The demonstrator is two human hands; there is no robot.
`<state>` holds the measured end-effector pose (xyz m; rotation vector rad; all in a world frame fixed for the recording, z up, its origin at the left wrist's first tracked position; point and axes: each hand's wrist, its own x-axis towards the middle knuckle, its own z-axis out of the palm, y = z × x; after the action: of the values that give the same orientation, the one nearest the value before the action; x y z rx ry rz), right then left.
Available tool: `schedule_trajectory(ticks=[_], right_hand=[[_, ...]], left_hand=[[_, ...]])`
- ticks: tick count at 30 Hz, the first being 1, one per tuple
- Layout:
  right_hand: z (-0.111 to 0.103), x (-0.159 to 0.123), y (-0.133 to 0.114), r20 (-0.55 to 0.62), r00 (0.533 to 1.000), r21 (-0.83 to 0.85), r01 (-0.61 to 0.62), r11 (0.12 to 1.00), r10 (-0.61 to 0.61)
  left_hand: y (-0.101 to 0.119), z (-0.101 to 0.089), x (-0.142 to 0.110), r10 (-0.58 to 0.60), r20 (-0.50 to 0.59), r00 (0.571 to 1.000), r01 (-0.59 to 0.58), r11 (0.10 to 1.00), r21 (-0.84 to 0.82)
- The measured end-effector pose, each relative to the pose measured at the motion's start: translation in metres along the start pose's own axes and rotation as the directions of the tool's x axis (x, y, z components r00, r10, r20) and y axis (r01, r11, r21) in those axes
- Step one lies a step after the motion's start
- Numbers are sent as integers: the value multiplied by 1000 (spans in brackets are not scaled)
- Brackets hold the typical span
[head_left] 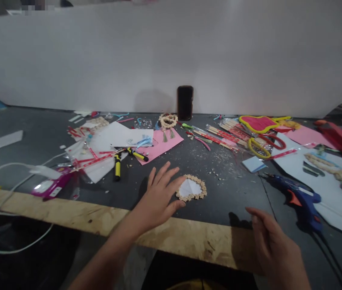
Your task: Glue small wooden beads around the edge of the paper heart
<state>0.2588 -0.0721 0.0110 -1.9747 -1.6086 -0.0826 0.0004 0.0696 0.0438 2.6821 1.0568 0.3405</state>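
Note:
My left hand (pixel 163 197) is open, fingers spread, at the left edge of a small white paper piece (pixel 190 187) bordered with small beige wooden bits. Its thumb and forefinger are beside that border; whether they touch it I cannot tell. Over the table's front edge at the right is my right hand (pixel 269 237), forefinger stretched out and the other fingers partly hidden, with nothing visible in it. A blue glue gun (pixel 306 201) with an orange trigger lies to its right. Left of my left hand are yellow-and-black pliers (pixel 117 166).
A phone (pixel 185 102) leans upright against the white partition (pixel 98 60). Pink paper (pixel 161 147) holds a beaded ring (pixel 167 120) with tassels. A purple glue gun (pixel 52 185) with a white cord lies left. Packaged sticks (pixel 222 137) and a red tool (pixel 340 139) are at right.

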Motion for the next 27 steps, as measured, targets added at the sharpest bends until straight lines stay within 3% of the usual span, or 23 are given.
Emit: schedule_trajectory(ticks=[2,6,13,27], right_hand=[[8,-3,-8,44,993,7,114,993,-114],[26,-1,-31,150,934,4,326,945,-323],[38,11,-56,217,927,-28,318,948,-305],[43,16,-56,250,921,-65,323,944,-298]], left_hand=[[14,8,-9,19,-50,999,-16,998,63],[31,30,-23,21,-125,992,1,985,170],[33,51,-21,42,-208,977,13,966,258],[34,50,-20,14,-145,989,25,964,263]])
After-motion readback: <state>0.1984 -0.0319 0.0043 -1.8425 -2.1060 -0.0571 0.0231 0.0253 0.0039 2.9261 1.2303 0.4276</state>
